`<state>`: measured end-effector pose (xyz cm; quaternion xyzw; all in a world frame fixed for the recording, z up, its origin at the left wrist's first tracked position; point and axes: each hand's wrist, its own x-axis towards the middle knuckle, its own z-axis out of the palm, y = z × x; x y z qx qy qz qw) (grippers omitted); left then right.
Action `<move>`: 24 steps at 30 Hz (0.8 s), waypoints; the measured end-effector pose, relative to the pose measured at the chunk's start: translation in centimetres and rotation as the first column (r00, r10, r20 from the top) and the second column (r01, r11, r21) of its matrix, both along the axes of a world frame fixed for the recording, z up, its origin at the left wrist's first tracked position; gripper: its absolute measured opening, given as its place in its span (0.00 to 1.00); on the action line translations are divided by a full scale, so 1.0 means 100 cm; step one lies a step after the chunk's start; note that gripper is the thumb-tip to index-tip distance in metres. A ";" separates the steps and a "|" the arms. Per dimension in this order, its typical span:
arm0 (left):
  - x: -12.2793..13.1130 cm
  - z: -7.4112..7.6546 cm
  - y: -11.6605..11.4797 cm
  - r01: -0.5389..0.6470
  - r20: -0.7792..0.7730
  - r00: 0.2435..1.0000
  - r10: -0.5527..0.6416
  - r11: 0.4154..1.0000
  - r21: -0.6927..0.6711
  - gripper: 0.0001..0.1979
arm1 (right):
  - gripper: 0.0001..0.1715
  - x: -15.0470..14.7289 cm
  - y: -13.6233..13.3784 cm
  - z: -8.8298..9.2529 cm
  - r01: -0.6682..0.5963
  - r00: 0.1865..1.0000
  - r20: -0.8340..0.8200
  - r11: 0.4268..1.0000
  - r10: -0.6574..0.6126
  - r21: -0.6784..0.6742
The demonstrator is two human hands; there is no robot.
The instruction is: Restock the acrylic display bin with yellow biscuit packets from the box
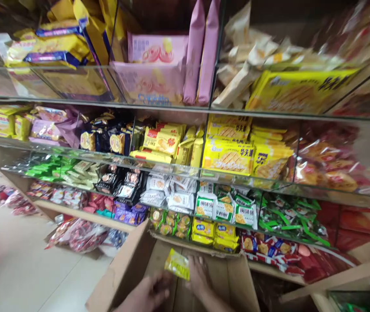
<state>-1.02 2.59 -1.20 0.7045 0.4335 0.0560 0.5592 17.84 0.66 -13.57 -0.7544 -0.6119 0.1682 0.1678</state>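
A small yellow-green snack packet (176,263) is above the inside of an open cardboard box (129,264). My right hand (200,277) grips the packet at its right edge, with the fingers closed on it. Just left of and below the packet is my left hand (150,290). Its fingers look curled but are smeared by motion, and I cannot tell whether they touch the packet. The box's brown bottom shows around both hands.
Glass-fronted shelves hold large yellow waffle packs (228,155), pink packs (157,82), white-and-green packets (225,210) and small yellow packets (215,234). Bagged goods (81,234) lie at the lower left beside the tiled floor (22,260). A wooden ledge (341,277) runs at the right.
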 end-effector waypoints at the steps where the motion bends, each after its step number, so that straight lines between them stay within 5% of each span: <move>1: -0.001 -0.002 0.004 -0.050 0.023 0.998 0.051 0.999 -0.008 0.17 | 0.34 0.000 -0.004 0.003 0.022 0.999 -0.040 1.000 -0.022 -0.006; 3: -0.003 -0.004 0.011 -0.284 0.154 0.946 0.286 0.958 -0.037 0.27 | 0.28 -0.001 -0.015 0.010 0.058 0.991 -0.116 0.998 -0.062 -0.040; 6: 0.000 -0.002 0.017 -0.367 0.146 0.909 0.391 0.915 -0.170 0.34 | 0.24 -0.003 -0.035 0.027 0.052 0.976 -0.208 0.998 -0.060 -0.047; 11: 0.027 0.013 0.012 -0.267 0.297 0.873 0.385 0.890 -0.369 0.26 | 0.26 0.000 -0.063 0.086 -0.100 0.943 -0.267 0.932 0.201 0.348; 13: 0.038 0.021 0.009 -0.254 0.377 0.837 0.396 0.892 -0.374 0.22 | 0.29 0.004 -0.067 0.106 -0.011 0.924 -0.338 0.895 0.180 0.446; 16: 0.050 0.036 0.008 -0.226 0.474 0.784 0.401 0.895 -0.383 0.18 | 0.31 0.014 -0.067 0.125 0.292 0.736 -0.677 0.890 0.025 0.350; 19: 0.060 0.053 0.007 -0.163 0.568 0.714 0.409 0.886 -0.434 0.15 | 0.16 0.025 -0.065 0.140 0.362 0.484 -0.874 0.917 -0.029 0.170; 21: 0.065 0.063 0.006 -0.117 0.623 0.660 0.420 0.877 -0.467 0.13 | 0.12 0.031 -0.065 0.151 0.395 0.458 -0.889 0.901 -0.023 0.181; 24: 0.072 0.074 0.006 -0.088 0.670 0.603 0.433 0.871 -0.484 0.12 | 0.13 0.040 -0.068 0.171 0.481 0.584 -0.811 0.824 -0.046 0.300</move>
